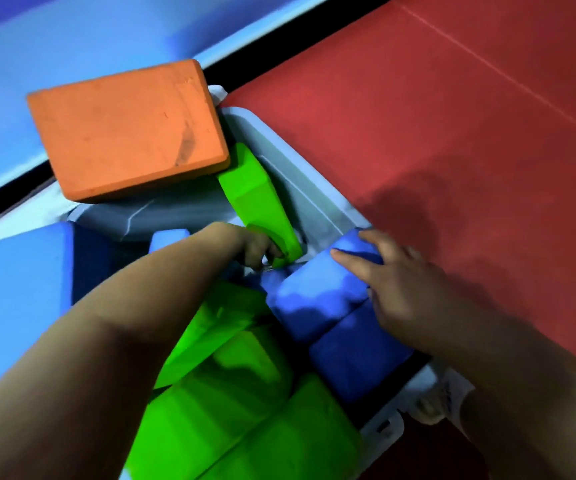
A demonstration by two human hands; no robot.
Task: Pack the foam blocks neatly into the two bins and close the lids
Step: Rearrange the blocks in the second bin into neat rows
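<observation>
Seating this green wedge [262, 202] well means sliding it down along the bin wall [300, 188] rather than forcing it, so I would keep it close against the grey plastic and let it drop into the gap at the corner. My left hand [255, 247] has its fingers curled round the wedge's lower end, gripping it where it meets the packed blocks. My right hand [394, 282] lies flat with fingers straight, pressing on the upper blue block [314, 296] to hold that row back and keep the gap free. More green blocks [245, 410] fill the near side of the bin. An orange block [127, 129] sits tilted across the far corner, not yet packed. I judge that one goes in afterwards.
</observation>
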